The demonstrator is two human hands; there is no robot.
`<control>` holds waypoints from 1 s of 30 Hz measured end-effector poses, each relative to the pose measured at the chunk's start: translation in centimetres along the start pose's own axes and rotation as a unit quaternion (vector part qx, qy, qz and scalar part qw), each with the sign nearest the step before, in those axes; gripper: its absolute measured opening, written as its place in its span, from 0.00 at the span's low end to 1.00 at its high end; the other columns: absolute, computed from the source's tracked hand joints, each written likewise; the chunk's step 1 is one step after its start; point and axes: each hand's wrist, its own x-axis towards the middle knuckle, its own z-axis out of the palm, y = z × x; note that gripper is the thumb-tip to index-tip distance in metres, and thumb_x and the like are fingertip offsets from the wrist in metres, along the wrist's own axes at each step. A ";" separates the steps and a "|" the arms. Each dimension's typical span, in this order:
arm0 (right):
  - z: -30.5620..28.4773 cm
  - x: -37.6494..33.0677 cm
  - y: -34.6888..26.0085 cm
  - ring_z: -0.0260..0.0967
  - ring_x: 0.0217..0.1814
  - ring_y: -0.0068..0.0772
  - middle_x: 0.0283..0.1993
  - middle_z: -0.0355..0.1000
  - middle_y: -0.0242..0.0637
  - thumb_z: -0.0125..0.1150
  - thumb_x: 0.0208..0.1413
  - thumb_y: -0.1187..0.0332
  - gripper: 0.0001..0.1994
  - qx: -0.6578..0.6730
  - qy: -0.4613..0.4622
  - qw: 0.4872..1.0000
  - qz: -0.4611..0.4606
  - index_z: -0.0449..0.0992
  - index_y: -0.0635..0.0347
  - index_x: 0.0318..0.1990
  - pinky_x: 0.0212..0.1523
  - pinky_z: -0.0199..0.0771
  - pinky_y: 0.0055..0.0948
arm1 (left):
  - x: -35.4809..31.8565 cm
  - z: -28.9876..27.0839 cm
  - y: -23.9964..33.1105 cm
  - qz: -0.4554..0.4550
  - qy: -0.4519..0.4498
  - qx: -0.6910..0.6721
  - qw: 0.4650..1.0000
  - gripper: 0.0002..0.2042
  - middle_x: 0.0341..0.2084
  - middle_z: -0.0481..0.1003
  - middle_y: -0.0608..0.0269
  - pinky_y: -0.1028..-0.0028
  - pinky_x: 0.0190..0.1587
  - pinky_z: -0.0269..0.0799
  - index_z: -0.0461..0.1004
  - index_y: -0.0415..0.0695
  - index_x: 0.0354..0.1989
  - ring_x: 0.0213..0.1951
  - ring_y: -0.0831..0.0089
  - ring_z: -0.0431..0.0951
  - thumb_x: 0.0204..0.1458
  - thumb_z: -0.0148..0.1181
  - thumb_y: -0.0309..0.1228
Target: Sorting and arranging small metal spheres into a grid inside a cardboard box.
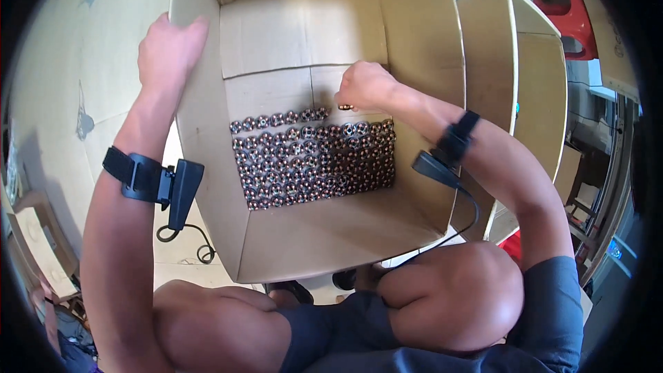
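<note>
A large open cardboard box (304,235) stands between my knees. On its bottom lie packed rows of small round metal parts (297,162), silvery with coppery and dark patches. My left hand (169,48) is closed over the top edge of the box's left side, its fingertips out of sight behind the cardboard. Inside the box, my right hand (366,86) is closed, knuckles up, just past the right end of the farthest row. One round metal part (345,107) shows under its fingers, beside that row. How the fingertips meet it is hidden.
More cardboard flaps (487,62) stand to the right of the box. A red plastic stool (563,10) is at the far right. Both forearms wear a black strapped device (183,193) with a cable. Bare cardboard (269,93) shows on the box's bottom beyond the rows.
</note>
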 end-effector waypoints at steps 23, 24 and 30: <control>6.3 6.2 3.4 0.78 0.32 0.33 0.27 0.79 0.37 0.59 0.55 0.55 0.15 -0.070 -0.009 0.996 -0.054 0.82 0.57 0.32 0.45 0.76 0.33 | 0.2 0.0 -1.0 -0.008 -0.041 -0.029 0.999 0.28 0.41 0.79 0.50 0.66 0.48 0.74 0.72 0.38 0.54 0.41 0.61 0.81 0.49 0.56 0.46; 6.2 6.2 3.2 0.78 0.32 0.32 0.26 0.79 0.37 0.58 0.55 0.56 0.15 -0.100 -0.017 0.991 -0.090 0.83 0.57 0.32 0.45 0.76 0.33 | 0.4 0.0 -1.1 -0.009 -0.038 -0.024 0.999 0.28 0.41 0.79 0.50 0.66 0.49 0.73 0.72 0.38 0.54 0.42 0.61 0.81 0.49 0.56 0.46; 4.7 5.7 1.8 0.77 0.42 0.45 0.36 0.79 0.45 0.54 0.56 0.53 0.20 -0.043 -0.006 0.997 -0.063 0.82 0.62 0.37 0.51 0.75 0.39 | 0.6 0.1 -1.5 -0.004 -0.013 -0.008 1.000 0.28 0.41 0.79 0.47 0.64 0.51 0.73 0.73 0.37 0.52 0.45 0.55 0.80 0.48 0.55 0.48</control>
